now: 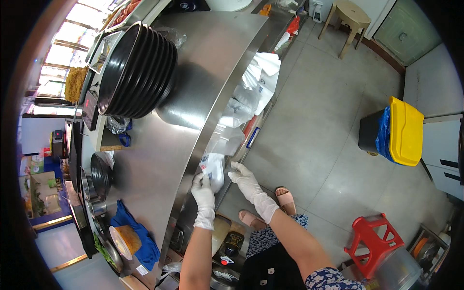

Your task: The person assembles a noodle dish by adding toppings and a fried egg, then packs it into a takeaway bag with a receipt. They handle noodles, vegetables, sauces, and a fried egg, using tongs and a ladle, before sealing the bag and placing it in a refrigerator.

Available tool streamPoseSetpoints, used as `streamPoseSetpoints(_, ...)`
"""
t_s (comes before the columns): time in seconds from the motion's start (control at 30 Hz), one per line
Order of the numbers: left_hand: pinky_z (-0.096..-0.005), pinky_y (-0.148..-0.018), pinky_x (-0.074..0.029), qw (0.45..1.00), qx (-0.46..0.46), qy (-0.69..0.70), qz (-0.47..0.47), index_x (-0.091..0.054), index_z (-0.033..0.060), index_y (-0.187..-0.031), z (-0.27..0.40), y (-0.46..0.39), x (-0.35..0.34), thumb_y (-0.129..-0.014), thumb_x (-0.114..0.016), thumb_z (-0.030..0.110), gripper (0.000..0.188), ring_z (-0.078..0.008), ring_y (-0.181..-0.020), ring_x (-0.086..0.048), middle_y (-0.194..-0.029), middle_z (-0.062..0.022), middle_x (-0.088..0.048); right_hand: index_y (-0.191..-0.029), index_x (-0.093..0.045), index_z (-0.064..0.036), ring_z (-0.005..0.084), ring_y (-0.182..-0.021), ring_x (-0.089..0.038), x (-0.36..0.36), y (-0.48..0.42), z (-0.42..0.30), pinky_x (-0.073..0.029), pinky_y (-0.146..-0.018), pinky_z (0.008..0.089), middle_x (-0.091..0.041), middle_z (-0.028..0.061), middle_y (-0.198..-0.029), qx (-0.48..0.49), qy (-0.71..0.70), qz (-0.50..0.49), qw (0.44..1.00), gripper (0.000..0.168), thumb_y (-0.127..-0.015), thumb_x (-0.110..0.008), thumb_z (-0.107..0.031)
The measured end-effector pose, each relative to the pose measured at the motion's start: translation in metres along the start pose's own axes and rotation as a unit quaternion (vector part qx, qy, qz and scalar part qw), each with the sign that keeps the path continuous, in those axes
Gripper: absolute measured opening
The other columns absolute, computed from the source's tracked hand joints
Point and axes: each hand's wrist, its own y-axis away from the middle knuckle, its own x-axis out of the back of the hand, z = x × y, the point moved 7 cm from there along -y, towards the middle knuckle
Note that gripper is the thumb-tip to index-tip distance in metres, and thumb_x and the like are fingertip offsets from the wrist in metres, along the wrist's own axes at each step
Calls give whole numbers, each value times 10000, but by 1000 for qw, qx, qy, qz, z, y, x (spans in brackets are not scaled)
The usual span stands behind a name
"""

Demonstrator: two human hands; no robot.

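White gloves cover both my hands. My left hand point(203, 190) is at the lower edge of the steel counter point(163, 156), its fingertips against a white plastic bag with coloured print point(214, 168); whether they grip it is hard to tell. My right hand point(244, 179) is held to the right of that bag, fingers bent and slightly apart, holding nothing that I can see. Clear plastic bags point(226, 139) and white bags point(262, 76) lie farther along the shelf under the counter. A tall stack of black bowls point(139, 72) stands on the counter.
On the counter are a blue cloth point(136, 239), a black bowl point(100, 175) and blue-handled scissors point(124, 139). A dark bottle point(232, 244) stands under it. On the floor are a yellow-lidded bin point(406, 132), a red stool point(375, 243) and a beige stool point(349, 16).
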Motion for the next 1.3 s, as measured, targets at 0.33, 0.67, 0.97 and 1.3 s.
streamPoseSetpoints(0.33,-198,-493,-312,995,79,53,-14,-621,75,-770,8,31,-5,-924,-626,191,193,-20,-538,-384,-648,71,-532,-1085,-601,8,115,-848,-556,-8,21,-12,-440,-753,243,-633,38,-939,-41,19,-36,998,279,-831,-672,-83)
streamPoseSetpoints(0.67,-229,-508,-327,999,-23,-12,29,-602,12,-722,30,33,14,-914,-621,130,227,-36,-554,-370,-620,57,-510,-793,-679,-49,264,-627,-601,19,38,-43,-463,-594,370,-628,132,-670,157,335,179,912,124,-808,-660,-170)
streamPoseSetpoints(0.97,-248,-557,-408,999,-2,-10,46,-647,-44,-826,30,25,18,-936,-588,155,234,-60,-605,-456,-679,16,-592,-800,-681,-79,385,-695,-617,60,37,-79,-483,-607,433,-628,181,-735,206,436,245,841,153,-806,-671,-231)
streamPoseSetpoints(1.3,-275,-581,-393,991,-55,-122,9,-548,-25,-764,21,43,19,-952,-537,147,255,-84,-625,-424,-662,-6,-529,-847,-690,-101,365,-818,-624,89,22,-101,-496,-749,438,-655,156,-840,194,467,261,822,144,-796,-638,-225)
